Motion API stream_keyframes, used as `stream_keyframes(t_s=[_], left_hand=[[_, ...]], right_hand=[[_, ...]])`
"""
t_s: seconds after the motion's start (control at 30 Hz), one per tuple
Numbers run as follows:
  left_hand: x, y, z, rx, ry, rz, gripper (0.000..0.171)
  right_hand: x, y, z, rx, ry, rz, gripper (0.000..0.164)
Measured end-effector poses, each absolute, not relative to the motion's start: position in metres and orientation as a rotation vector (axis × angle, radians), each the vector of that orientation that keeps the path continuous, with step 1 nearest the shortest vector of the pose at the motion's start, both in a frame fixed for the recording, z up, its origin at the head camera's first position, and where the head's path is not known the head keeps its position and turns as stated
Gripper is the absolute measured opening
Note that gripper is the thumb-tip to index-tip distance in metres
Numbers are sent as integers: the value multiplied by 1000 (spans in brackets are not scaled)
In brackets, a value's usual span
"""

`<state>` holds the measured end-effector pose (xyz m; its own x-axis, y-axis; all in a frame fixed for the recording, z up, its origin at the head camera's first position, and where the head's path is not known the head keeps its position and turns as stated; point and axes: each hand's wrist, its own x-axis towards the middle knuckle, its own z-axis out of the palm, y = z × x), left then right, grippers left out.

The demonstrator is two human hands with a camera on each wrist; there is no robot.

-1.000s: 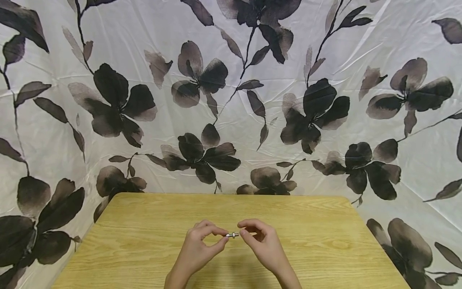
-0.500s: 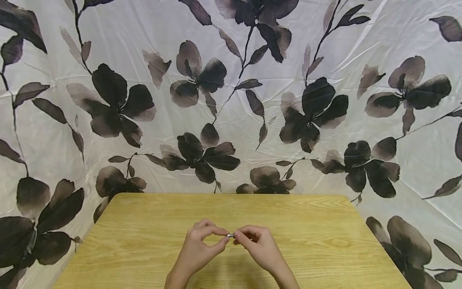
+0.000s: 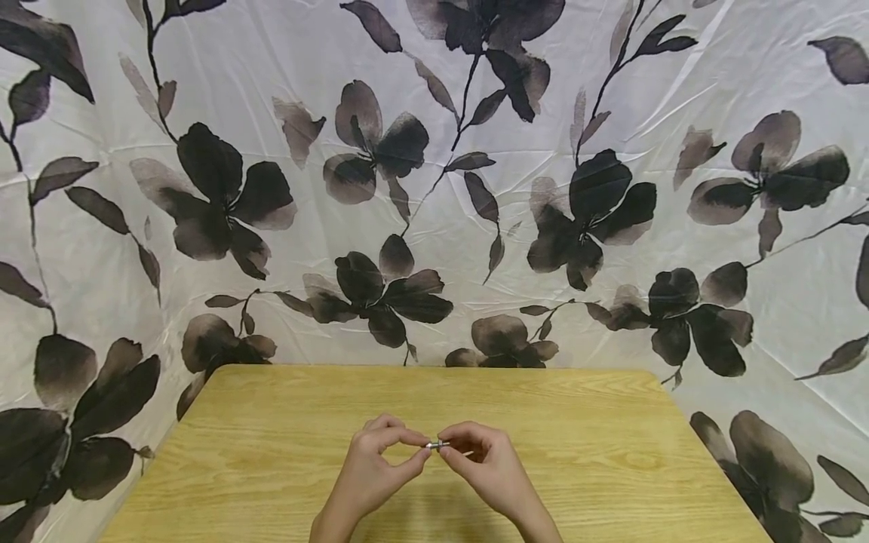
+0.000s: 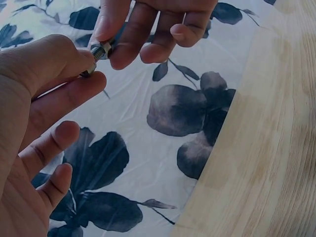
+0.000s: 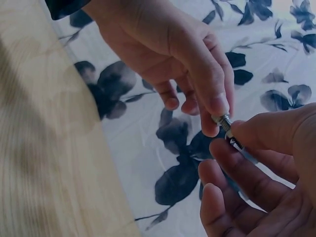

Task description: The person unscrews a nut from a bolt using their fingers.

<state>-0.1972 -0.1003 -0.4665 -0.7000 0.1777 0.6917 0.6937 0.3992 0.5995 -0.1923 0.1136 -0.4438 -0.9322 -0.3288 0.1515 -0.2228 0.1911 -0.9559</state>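
Observation:
Between my two hands, above the table, is a small silver bolt (image 4: 98, 51) with a nut (image 4: 107, 48) on its threaded shank. My left hand (image 3: 379, 461) pinches the bolt's head end between thumb and index finger; the fingertips cover most of the head. On the other side, my right hand (image 3: 490, 466) has its thumb and index fingertips at the nut, pinching it. The right wrist view shows the bare thread (image 5: 225, 122) between the two pairs of fingertips. The other fingers of both hands are loosely bent and hold nothing.
A light wooden table (image 3: 271, 415) spreads beneath the hands. White cloth (image 3: 489, 249) with dark printed flowers hangs behind it and along both sides. A dark sleeve cuff (image 5: 66, 6) shows at the top of the right wrist view.
A second ago the right fingers were apart from the nut's end. They moved left, closed over the nut, and now have shifted slightly, showing more of it. The left hand stays still.

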Motion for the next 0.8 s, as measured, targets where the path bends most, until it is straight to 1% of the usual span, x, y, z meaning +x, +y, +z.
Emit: stream_keyframes(t_s=[0.37, 0.7, 0.8], left_hand=[[-195, -101, -467, -714, -2146, -1280, 27], [-196, -100, -465, -691, -2168, -1309, 29], [-196, -100, -465, -698, -2171, -1318, 29]], right_hand=[[-191, 116, -445, -623, 2355, -1887, 21], [-195, 120, -443, -474, 2380, -1833, 30], [-196, 121, -445, -466, 2385, -1791, 31]])
